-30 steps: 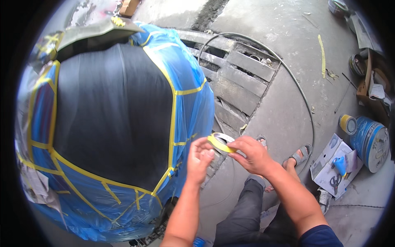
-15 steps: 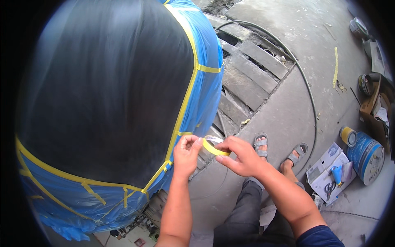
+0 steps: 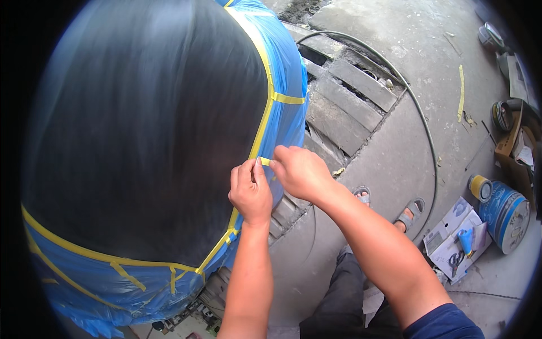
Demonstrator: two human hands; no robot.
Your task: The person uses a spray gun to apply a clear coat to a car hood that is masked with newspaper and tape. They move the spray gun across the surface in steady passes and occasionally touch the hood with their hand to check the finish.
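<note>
A short length of yellow masking tape spans between my two hands, over the taped right edge of a dark panel. My left hand pinches one end of it with thumb and fingertips. Curled round the other end is my right hand; the roll itself is hidden behind its fingers. Blue plastic sheeting wraps the panel's sides, fixed along the border by yellow tape. Whether the held strip touches that border I cannot tell.
A hose curves over the concrete beside slatted floor planks. At right lie a flattened white carton with scissors and a blue tube, a blue drum, a yellow-banded can and an open cardboard box.
Both hands have moved up along the panel's right edge. The tape roll, visible before between them, is now hidden, and a short strip shows between my fingers.
</note>
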